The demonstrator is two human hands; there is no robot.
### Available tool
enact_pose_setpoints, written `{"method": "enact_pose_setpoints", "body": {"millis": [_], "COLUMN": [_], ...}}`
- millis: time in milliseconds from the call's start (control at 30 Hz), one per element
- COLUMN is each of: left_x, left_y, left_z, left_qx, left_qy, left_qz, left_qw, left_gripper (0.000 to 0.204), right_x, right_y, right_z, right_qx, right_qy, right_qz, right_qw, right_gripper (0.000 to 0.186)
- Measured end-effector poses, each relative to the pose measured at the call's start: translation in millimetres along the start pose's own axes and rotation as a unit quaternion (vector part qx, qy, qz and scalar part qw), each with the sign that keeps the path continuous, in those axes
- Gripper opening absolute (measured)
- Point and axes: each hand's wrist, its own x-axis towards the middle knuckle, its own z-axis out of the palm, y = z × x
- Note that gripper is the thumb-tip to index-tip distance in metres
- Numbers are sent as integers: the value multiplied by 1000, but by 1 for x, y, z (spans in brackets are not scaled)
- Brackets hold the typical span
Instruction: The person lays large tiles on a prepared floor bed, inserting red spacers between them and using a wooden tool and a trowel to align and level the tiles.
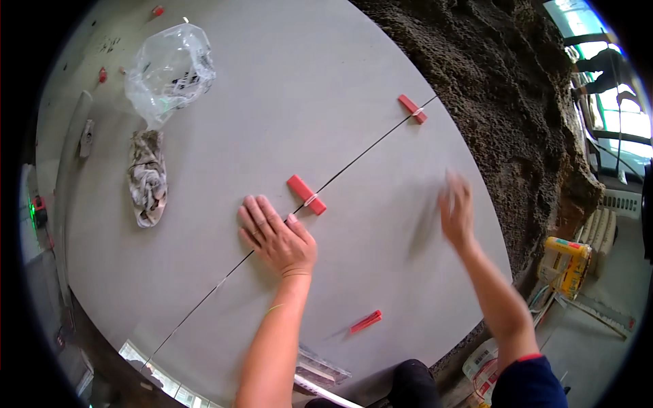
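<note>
My left hand (275, 238) lies flat with fingers stretched over the seam between large grey tiles (354, 81). Just beyond it a red wedge (298, 185) sits in a white clip (311, 200) across the seam; another red wedge (407, 102) in a clip is farther up the seam. My right hand (457, 204), smeared by motion, hovers near the tiles’ right side, its grip unclear. A loose red wedge (366, 321) lies between my forearms. At the left are a crumpled dirty cloth (147, 187) and a clear plastic bag (170, 68).
Rough dark mortar (503, 109) borders the tiles on the right, with a yellow package (564, 258) and a saw-like blade (605, 314) beside it. A dark figure of a person (602, 71) shows at upper right. A green-lit device (39, 212) is at far left.
</note>
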Motion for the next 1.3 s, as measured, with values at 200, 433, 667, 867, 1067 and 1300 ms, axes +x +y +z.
{"method": "enact_pose_setpoints", "body": {"millis": [200, 433, 667, 867, 1067, 1300], "left_x": [1, 2, -114, -204, -366, -696], "left_y": [4, -4, 8, 5, -72, -196], "left_z": [3, 5, -2, -87, -254, -265], "left_qx": [-3, 60, 24, -241, -333, -517], "left_qy": [10, 28, -67, -187, -34, 58], "left_qz": [-2, -4, 82, 81, 64, -260], "left_qw": [1000, 998, 994, 949, 940, 813], "left_gripper": [58, 63, 87, 62, 26, 27], "right_x": [-301, -303, -301, -297, -322, -492], "right_y": [-103, -108, -104, -110, -101, -36], "right_z": [-71, -66, -69, -76, -100, -170], "right_qx": [-87, -79, -60, -21, 53, -21], "right_qy": [-150, -116, -114, -114, -156, -274], "right_qz": [218, 232, 233, 273, 221, 121], "right_qw": [961, 963, 964, 955, 961, 954], "right_gripper": [73, 75, 75, 81, 86, 69]}}
